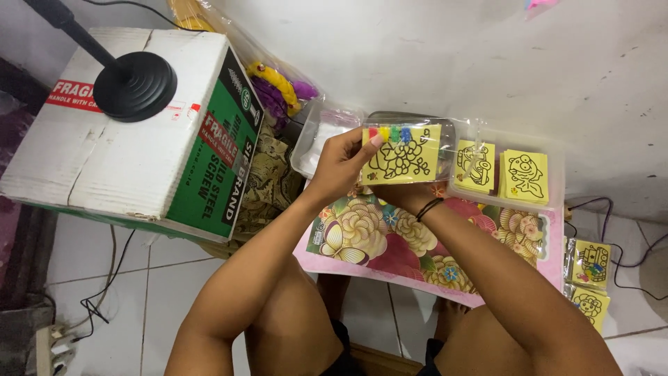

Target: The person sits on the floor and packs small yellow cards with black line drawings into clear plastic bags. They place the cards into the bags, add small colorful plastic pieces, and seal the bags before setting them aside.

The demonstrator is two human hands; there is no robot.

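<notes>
While the person sits on the tiled floor (167, 278), a yellow card (402, 157) with a black flower drawing is held up in front of them. The card is inside a clear bag, and small coloured bits in red, yellow, green and blue can be seen along its top edge. The left hand (342, 166) is closed on the card's left side, with the thumb on the front and the fingers behind. The right hand (402, 191) is mostly hidden behind and under the card, so it cannot be told whether it is gripping the card or only touching it. A black band (429, 207) is worn on the right wrist.

Just behind the card, a clear plastic tray (508, 198) is seen. Two more yellow cards are kept in it, one with a car drawing (476, 167) and one with a fish drawing (525, 175). The tray rests on a pink flowery board (362, 237), which lies across the person's knees. Two more bagged yellow cards (590, 282) are lying on the floor at the right.

At the left, a big cardboard box (125, 132) is standing, and a round black stand base (134, 85) is set on top of it. A clear bag with yellow and purple things (282, 87) is tucked beside the box.
</notes>
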